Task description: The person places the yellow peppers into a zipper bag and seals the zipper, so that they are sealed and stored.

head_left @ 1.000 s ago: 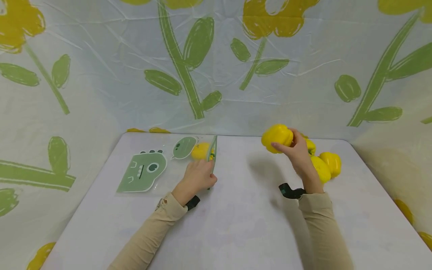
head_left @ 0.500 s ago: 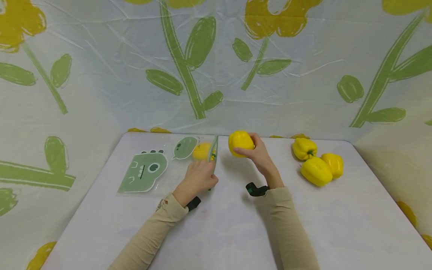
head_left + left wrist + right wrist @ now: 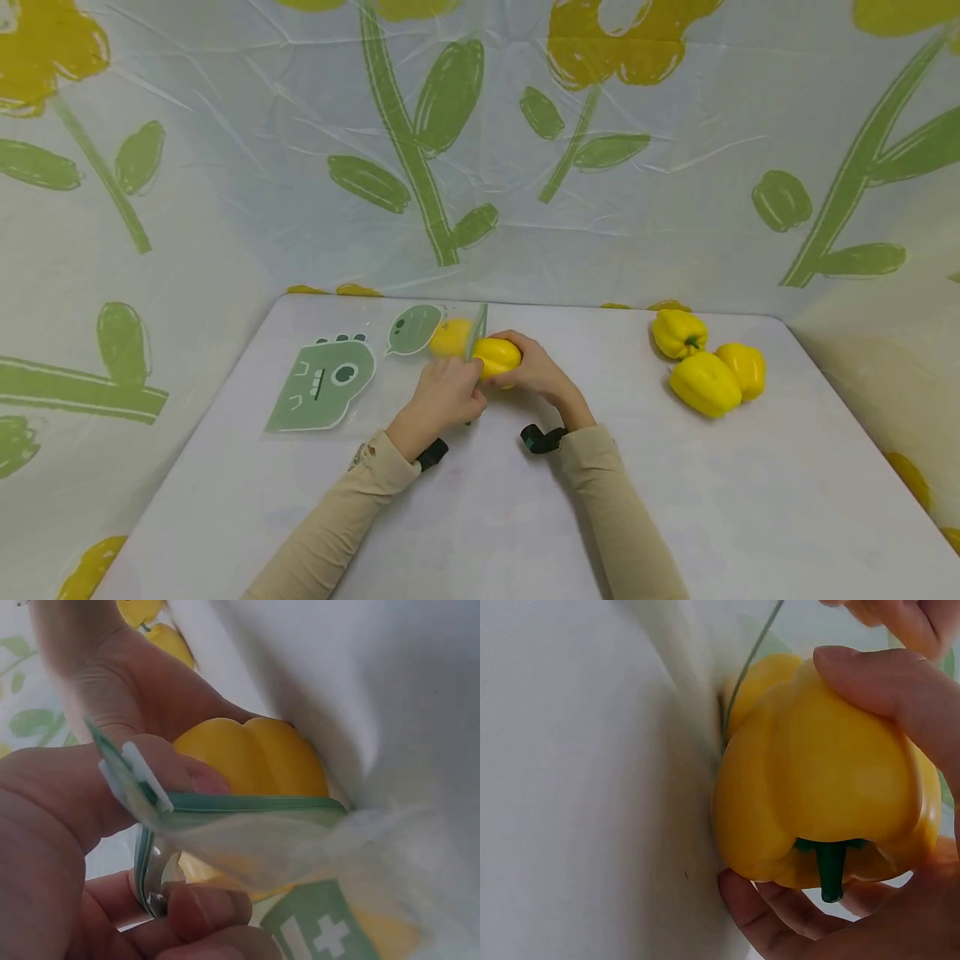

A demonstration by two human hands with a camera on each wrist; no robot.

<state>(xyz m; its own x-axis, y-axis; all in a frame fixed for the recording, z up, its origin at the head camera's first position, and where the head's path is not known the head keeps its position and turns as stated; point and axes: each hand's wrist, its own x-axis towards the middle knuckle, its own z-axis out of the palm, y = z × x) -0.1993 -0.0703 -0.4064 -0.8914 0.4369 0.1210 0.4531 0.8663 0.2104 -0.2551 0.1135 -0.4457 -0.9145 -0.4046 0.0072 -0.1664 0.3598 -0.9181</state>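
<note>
A clear zip bag (image 3: 318,387) with a green monster print lies flat at the table's left, its green-edged mouth facing right. Inside it, near the mouth, is one yellow bell pepper (image 3: 448,337). My left hand (image 3: 444,392) pinches the near part of the mouth edge; the left wrist view shows a white zip slider (image 3: 146,776) by the thumb and the mouth parted. With fingers and thumb around a second yellow bell pepper (image 3: 832,765), my right hand (image 3: 542,375) holds it at the mouth, partly behind the film. Its green stem (image 3: 830,870) points away from the bag.
Several more yellow bell peppers (image 3: 705,383) lie in a cluster at the right of the white table (image 3: 750,500). A floral-printed sheet (image 3: 637,208) rises along the table's back and sides.
My right hand has carried its pepper leftward and down from near the cluster to the bag's mouth. The left hand has stayed at the bag's edge.
</note>
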